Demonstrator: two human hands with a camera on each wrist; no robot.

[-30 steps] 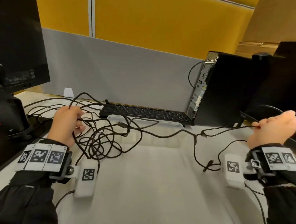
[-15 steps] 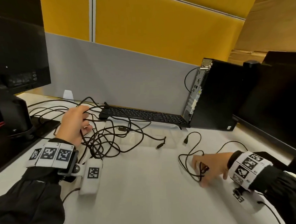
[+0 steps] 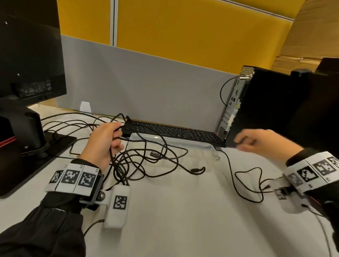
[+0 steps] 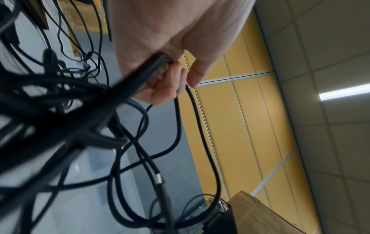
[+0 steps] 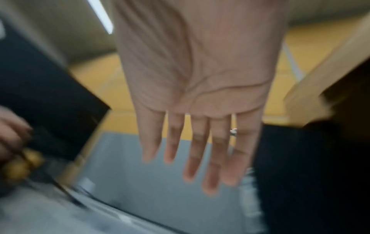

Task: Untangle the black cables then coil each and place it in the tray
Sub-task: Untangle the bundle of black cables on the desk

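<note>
The left hand (image 3: 103, 143) gripped a bunch of strands from the tangled black cables (image 3: 144, 158), whose loops sprawled on the white table (image 3: 180, 225) and over the clear tray (image 3: 176, 143) in front of the keyboard (image 3: 174, 130). One loose cable (image 3: 247, 181) snaked separately toward the right. The right hand (image 3: 264, 143) hovered above the table with its fingers (image 5: 200, 150) spread straight, holding nothing.

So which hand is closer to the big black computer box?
Right. The right hand hovers, fingers straight, just in front of the computer tower. The left hand is far across the desk, gripping the tangled black cables.
</note>
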